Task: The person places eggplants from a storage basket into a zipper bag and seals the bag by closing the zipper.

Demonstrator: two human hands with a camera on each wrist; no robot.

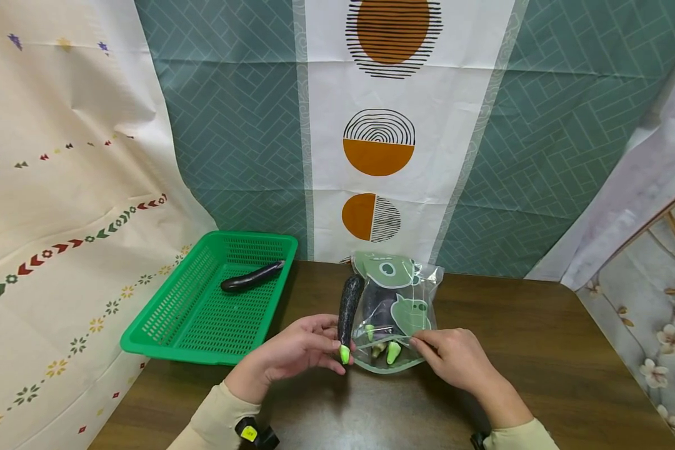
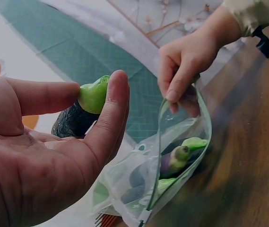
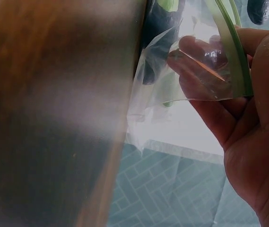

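Note:
My left hand [image 1: 309,349] pinches a dark eggplant [image 1: 349,306] by its bright green stem end, between thumb and fingers; its body points away, beside the bag. The stem [image 2: 94,96] shows between the fingertips in the left wrist view. My right hand [image 1: 455,359] grips the rim of a clear zip bag [image 1: 432,294] printed with green cartoon shapes, thumb on the near side. The bag's mouth gapes toward me. Inside lie several eggplants [image 2: 176,161], their green and pale stem ends at the mouth. Another dark eggplant [image 1: 252,278] lies in the green basket [image 1: 128,340].
The basket stands at the left on the brown wooden table [image 1: 540,350]. A patterned curtain [image 1: 247,125] hangs behind, close to the table's back edge. Cream cloth [image 1: 67,219] borders the left, and a floral cloth [image 1: 652,337] the right.

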